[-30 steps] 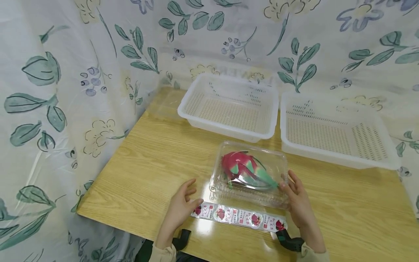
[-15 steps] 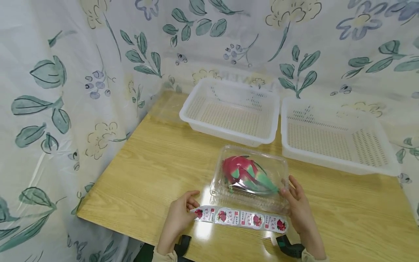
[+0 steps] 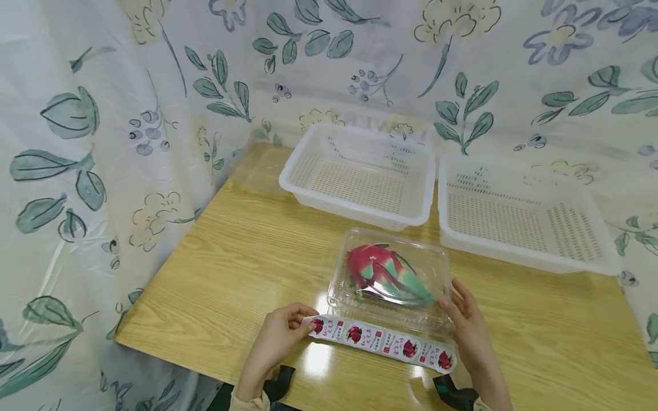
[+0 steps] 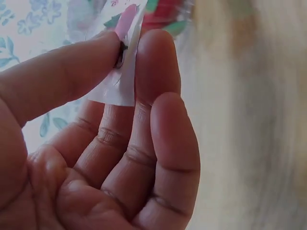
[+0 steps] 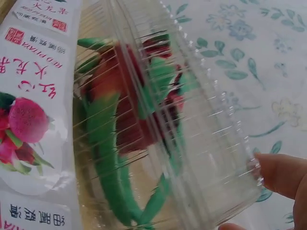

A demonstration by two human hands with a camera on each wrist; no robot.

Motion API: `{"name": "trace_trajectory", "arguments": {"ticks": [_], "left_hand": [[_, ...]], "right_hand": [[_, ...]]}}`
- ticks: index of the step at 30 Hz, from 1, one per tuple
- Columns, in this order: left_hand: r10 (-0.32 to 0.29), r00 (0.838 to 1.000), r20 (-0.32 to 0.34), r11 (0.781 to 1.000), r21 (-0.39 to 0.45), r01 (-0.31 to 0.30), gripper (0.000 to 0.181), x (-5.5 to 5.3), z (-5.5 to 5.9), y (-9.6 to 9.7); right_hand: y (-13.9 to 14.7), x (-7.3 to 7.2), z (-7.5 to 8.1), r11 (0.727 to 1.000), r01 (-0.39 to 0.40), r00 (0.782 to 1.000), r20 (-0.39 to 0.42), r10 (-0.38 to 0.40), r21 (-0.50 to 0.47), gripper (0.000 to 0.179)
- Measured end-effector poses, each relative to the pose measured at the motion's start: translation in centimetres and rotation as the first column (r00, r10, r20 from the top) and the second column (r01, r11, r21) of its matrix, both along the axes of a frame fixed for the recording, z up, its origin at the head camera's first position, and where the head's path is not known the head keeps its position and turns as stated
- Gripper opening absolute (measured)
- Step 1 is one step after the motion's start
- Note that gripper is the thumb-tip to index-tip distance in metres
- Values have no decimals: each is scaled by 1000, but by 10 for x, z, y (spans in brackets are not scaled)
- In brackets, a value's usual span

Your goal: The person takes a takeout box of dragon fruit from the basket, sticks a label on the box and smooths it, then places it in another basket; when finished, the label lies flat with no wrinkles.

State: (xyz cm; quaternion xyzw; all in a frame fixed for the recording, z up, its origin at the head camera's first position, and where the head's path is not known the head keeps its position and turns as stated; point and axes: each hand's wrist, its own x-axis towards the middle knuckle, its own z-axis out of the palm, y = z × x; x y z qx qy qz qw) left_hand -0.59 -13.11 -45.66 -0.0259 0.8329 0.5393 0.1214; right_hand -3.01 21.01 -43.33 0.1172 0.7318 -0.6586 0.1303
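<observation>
My left hand (image 3: 280, 335) pinches one end of a strip of dragon fruit stickers (image 3: 381, 341) between thumb and fingers. In the left wrist view, the strip's white end (image 4: 115, 88) sits between the thumb and a fingertip. The strip runs rightward along the near side of a clear plastic clamshell box (image 3: 336, 285). Inside the box lies a red and green dragon fruit (image 3: 380, 271). With thumb and fingers, my right hand (image 3: 470, 325) holds the box at its right edge. In the right wrist view, fingertips touch a corner of the clamshell, whose lid is down over the fruit.
Behind the box stand two white perforated baskets, a left one (image 3: 354, 216) and a right one (image 3: 519, 254). A clear plastic piece (image 3: 259, 168) lies at the table's back left. Floral cloth (image 3: 169, 68) hangs around the wooden table (image 3: 216, 274).
The left hand, first touching the strip's end, now pinches it. That end has risen and shifted slightly right. The right hand keeps its hold on the box.
</observation>
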Motion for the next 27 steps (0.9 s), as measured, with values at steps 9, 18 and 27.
{"name": "trace_trajectory", "arguments": {"ticks": [9,18,27], "left_hand": [[-42,999,-5,992,118,42,21,-1,12,8],[-206,979,-15,958,199,205,19,-2,18,35],[-253,966,-52,945,203,258,14,-6,23,56]], "right_hand": [[-19,15,29,952,227,965,-178,-192,206,60],[-82,42,26,911,304,717,-697,-27,278,32],[-99,47,7,975,111,860,-510,3,193,23]]}}
